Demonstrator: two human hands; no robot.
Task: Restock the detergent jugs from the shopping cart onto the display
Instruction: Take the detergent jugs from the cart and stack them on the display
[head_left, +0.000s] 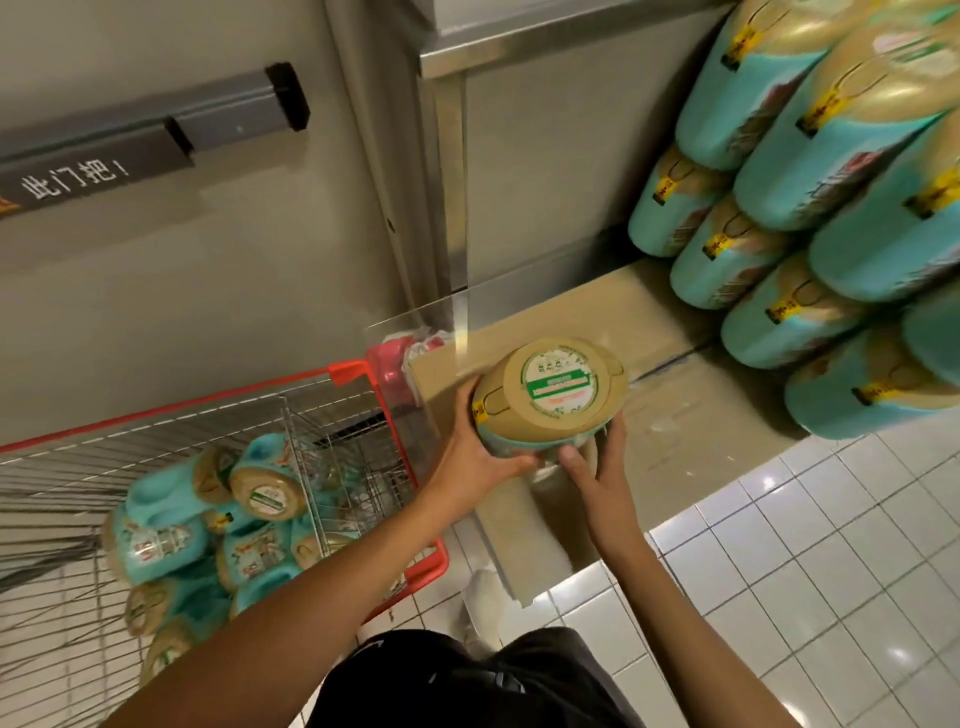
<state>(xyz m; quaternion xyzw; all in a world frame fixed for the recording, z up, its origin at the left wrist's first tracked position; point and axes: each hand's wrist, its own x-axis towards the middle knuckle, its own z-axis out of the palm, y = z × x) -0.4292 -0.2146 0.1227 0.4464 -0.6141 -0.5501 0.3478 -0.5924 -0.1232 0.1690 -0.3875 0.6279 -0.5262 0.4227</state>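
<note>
Clasping the held detergent jug (550, 395) from both sides, the person keeps it over the near-left part of the cardboard display base (701, 405). The jug's tan top and round green-and-white label face the camera, with only a strip of its teal body showing beneath. The left hand (478, 457) wraps the jug's left and near side, fingers curled under the tan rim. The right hand (597, 467) cups the near-right side, its thumb against the teal body, so the jug sits between the two palms, slightly beyond them. Whether its bottom touches the cardboard cannot be told.

At the far-right end of the display base, the stacked detergent jugs (831, 208) lie on their sides in rows, tan tops facing left. Just left of the base stands the shopping cart (358, 374), its red rim touching or nearly touching the cardboard corner, and more jugs in the cart (208, 530) lie jumbled in its wire basket. White floor tiles (831, 545) lie on the near side of the base. A metal column (452, 182) rises behind its far-left edge.
</note>
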